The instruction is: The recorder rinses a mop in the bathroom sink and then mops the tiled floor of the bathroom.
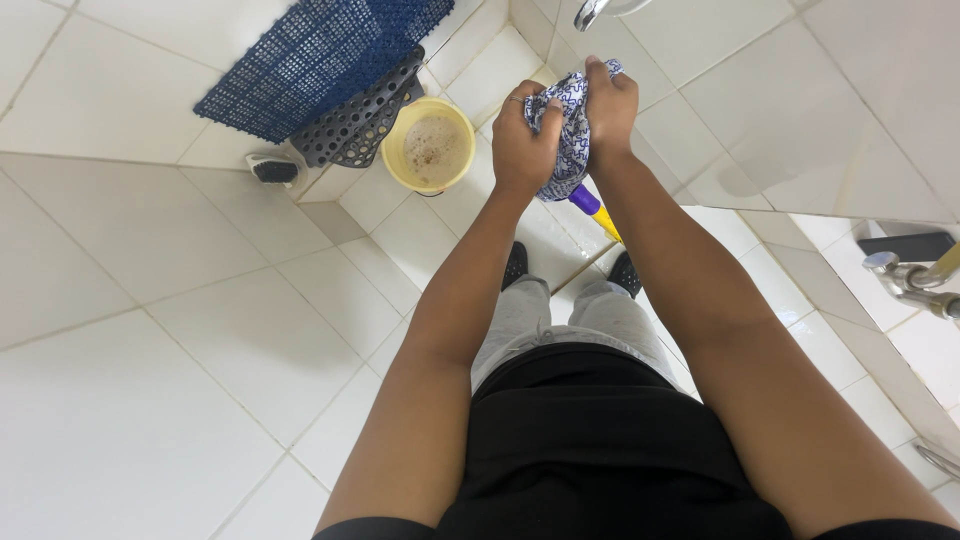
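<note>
Both hands, left hand and right hand, clench a blue-patterned cloth above a yellow bucket of seemingly murky water; wrung drips could miss it, slicking the tiled floor.

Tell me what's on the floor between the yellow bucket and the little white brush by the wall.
In the head view, the lower edge of the dark grey perforated mat leaning on the wall fills most of the stretch between the yellow bucket and the white brush; otherwise only white tile shows.
</note>
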